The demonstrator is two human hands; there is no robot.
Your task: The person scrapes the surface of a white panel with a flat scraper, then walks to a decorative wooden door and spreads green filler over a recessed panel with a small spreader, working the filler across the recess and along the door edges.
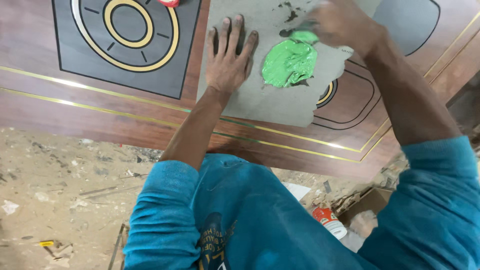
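Note:
A grey sheet of board (260, 100) lies on a brown laminated door panel (100, 110) with gold lines and grey inlays. My left hand (228, 55) rests flat on the sheet, fingers spread and stained dark. A thick blob of green paste (289, 62) sits on the sheet to the right of that hand. My right hand (340, 22) is blurred, closed over the top edge of the paste; a green-smeared tool seems to be under it, but the blur hides what it is. Dark smears mark the sheet above the paste.
A red object (170, 2) shows at the panel's top edge. Below the panel is a dusty floor (55, 185) with debris, a red and white can (330, 221) lying on its side and a cardboard box (367, 202). My blue sleeves fill the lower frame.

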